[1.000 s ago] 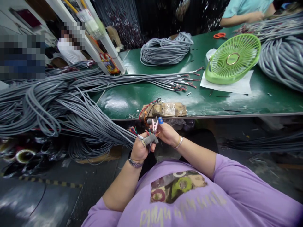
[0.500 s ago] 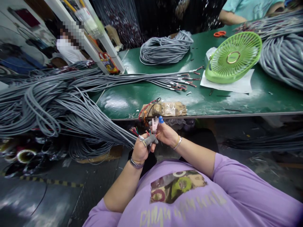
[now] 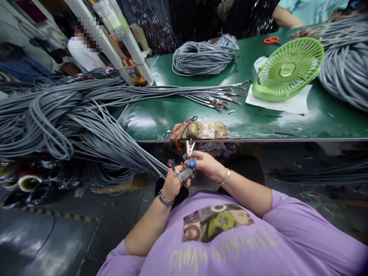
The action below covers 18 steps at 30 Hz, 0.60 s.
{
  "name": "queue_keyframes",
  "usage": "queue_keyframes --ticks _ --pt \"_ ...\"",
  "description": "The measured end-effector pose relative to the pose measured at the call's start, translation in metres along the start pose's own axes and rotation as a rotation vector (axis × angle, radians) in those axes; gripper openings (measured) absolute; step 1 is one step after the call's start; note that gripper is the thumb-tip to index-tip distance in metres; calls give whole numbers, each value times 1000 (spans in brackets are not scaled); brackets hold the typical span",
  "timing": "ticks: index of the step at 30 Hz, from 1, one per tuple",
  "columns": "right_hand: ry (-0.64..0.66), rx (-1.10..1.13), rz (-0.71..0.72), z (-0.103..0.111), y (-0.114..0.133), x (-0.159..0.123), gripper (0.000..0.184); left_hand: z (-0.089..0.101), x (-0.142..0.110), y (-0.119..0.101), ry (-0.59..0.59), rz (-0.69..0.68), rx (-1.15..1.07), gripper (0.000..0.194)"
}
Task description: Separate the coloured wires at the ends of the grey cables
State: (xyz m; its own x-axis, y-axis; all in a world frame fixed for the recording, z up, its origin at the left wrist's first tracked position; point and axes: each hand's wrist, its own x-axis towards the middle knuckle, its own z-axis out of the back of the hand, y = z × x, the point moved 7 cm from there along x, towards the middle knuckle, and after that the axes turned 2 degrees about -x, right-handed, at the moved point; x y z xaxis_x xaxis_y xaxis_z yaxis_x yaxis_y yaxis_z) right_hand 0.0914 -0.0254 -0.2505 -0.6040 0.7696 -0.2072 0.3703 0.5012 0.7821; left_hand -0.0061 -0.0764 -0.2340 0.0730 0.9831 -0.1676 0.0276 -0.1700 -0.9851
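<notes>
My left hand [image 3: 171, 184] is closed around the ends of grey cables [image 3: 149, 161]. Short coloured wires [image 3: 171, 164] fan out above its fingers, and grey covers sit on some fingertips. Close beside it is my right hand [image 3: 208, 165], with blue tape round the thumb and the thumb pressed towards the index finger at the wire ends. A small pale pink clip like a clothes peg [image 3: 189, 148] sticks up from the right fingers, its two arms spread in a V. The fingers partly hide its lower end and the wires.
A wooden block [image 3: 212, 130] with red and black leads lies at the green bench's [image 3: 149, 124] front edge. Behind are stripped cables [image 3: 201, 94], a coiled bundle [image 3: 202, 57], a green fan [image 3: 287, 69] and orange scissors [image 3: 271, 40]. A post [image 3: 132, 50] rises left; a co-worker's arm [image 3: 286, 17] shows across the bench.
My right thumb has come down from beside the pink peg to the wires by my left hand. The peg's spread arms now point away from me. The view has shifted slightly.
</notes>
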Motion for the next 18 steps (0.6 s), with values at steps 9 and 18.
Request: queue_keyframes --ticks 9,18 --pt "-68 30 70 1 2 1 36 3 0 3 -13 -24 4 30" --pt "-56 99 123 0 2 -7 31 9 0 4 -154 -71 -78 33"
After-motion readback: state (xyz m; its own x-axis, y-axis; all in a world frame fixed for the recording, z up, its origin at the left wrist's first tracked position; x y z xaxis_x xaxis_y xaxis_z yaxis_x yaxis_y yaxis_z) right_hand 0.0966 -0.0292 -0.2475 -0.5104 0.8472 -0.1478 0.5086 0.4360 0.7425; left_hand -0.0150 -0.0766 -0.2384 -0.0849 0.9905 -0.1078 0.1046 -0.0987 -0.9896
